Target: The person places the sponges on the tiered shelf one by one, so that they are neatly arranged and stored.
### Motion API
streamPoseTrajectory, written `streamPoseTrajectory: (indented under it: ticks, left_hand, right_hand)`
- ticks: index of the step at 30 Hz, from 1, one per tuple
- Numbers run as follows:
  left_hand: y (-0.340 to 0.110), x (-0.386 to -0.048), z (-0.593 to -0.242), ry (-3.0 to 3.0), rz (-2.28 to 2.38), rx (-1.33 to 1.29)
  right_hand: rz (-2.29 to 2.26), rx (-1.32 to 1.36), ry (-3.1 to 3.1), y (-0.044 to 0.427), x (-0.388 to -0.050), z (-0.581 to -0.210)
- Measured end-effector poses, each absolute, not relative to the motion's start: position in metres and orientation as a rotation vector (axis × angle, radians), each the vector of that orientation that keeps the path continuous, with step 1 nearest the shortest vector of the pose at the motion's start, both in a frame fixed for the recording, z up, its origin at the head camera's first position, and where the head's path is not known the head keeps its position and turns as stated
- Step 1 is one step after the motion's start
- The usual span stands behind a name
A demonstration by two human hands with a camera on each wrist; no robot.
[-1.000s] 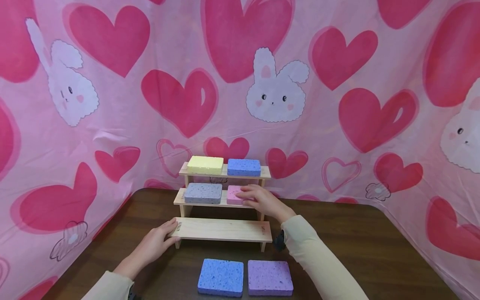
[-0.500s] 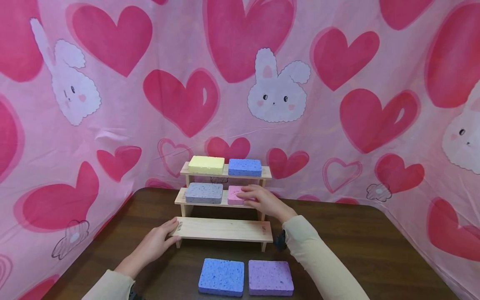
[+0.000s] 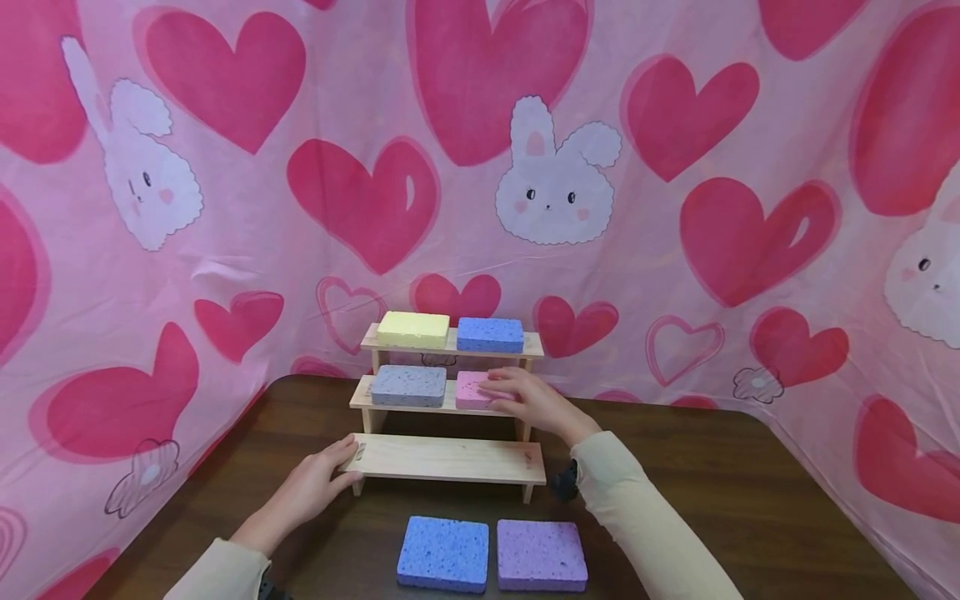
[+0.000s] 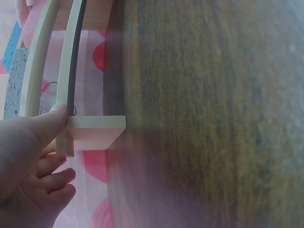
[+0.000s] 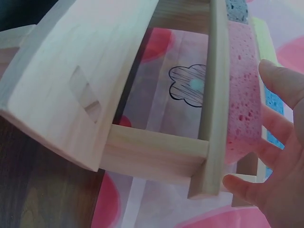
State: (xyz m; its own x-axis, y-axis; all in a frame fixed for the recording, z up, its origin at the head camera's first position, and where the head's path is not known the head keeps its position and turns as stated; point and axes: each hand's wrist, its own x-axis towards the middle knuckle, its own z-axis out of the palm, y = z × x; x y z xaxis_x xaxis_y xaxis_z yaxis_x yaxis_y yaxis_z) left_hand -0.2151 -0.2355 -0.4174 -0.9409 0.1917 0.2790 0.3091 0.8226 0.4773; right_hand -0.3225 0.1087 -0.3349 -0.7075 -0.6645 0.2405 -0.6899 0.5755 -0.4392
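In the head view, a three-tier wooden stand (image 3: 450, 461) sits on the table. My left hand (image 3: 311, 482) grips the left end of its lowest shelf; the left wrist view shows the thumb (image 4: 50, 121) on the shelf's front edge. On the middle shelf, a pink sponge (image 3: 471, 390) lies right of a grey sponge (image 3: 408, 386). My right hand (image 3: 540, 406) is over the pink sponge's right part, hiding it. In the right wrist view, the right hand's fingers are loosely spread beside the pink sponge (image 5: 242, 85); contact is hard to judge.
The top shelf bears a yellow sponge (image 3: 412, 330) and a blue sponge (image 3: 490, 335). On the table (image 3: 712, 483) in front of the stand lie another blue sponge (image 3: 442, 554) and a purple sponge (image 3: 542, 555). A pink heart-patterned cloth (image 3: 465, 208) hangs behind.
My right hand has shifted slightly to the right over the pink sponge, so more of the sponge shows. The left hand keeps its place on the lowest shelf.
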Motion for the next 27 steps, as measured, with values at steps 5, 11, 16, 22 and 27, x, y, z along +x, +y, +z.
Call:
streamPoseTrajectory:
  ticks: [5,11,16,22,27]
  left_hand:
    - [-0.235,-0.215,-0.417,-2.789,-0.789,-0.382]
    - [-0.235,-0.216,-0.418,-2.794,-0.788,-0.373]
    - [-0.234,-0.216,-0.417,-2.792,-0.784,-0.372]
    - [-0.234,-0.215,-0.417,-2.79,-0.782,-0.374]
    - [-0.235,-0.215,-0.417,-2.8,-0.794,-0.365]
  right_hand:
    - [0.814,1.173,-2.729,0.113,-0.319,-0.331]
    - [0.839,1.141,-2.701,0.12,-0.313,-0.327]
    - [0.844,1.153,-2.653,0.127,-0.308,-0.327]
    - [0.877,1.183,-2.599,0.135,-0.301,-0.327]
    - [0.902,1.193,-2.596,0.141,-0.293,-0.329]
